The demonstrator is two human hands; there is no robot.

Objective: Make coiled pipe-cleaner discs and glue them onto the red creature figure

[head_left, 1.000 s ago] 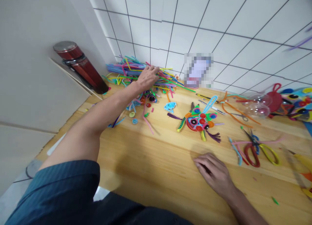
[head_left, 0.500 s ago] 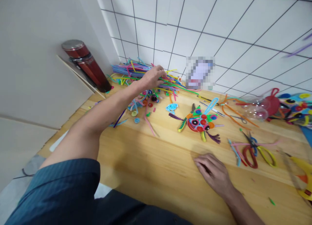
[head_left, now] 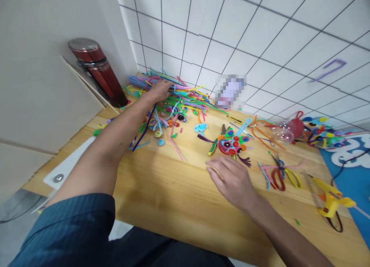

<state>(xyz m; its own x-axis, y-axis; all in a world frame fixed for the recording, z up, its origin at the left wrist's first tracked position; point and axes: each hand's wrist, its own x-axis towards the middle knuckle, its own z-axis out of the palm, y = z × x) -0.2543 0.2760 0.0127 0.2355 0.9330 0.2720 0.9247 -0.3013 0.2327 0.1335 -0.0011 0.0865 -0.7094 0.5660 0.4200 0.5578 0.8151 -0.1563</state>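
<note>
My left hand (head_left: 160,90) reaches into a pile of colourful pipe cleaners (head_left: 187,95) against the tiled wall. Its fingers bend down among the stems; their tips are hidden, so I cannot tell whether they grip any. My right hand (head_left: 231,178) is over the wooden table, fingers loosely bent, a gap between thumb and forefinger, and nothing in it. Just beyond it lies a colourful pipe-cleaner creature (head_left: 232,141) with round eyes and purple tassels. A light blue coiled pipe-cleaner piece (head_left: 200,128) is to its left.
Scissors (head_left: 280,174) with red and yellow handles and a yellow glue gun (head_left: 331,199) lie on the right. A red thermos (head_left: 101,74) stands at the left. Orange pipe cleaners (head_left: 264,134), clear plastic balls (head_left: 283,132) and a pixelated phone-like object (head_left: 230,91) are along the back.
My left hand has moved left across the pile of pipe cleaners. My right hand has shifted left and up, closer to the pipe-cleaner creature. The view has swung slightly right, showing more of the glue gun.
</note>
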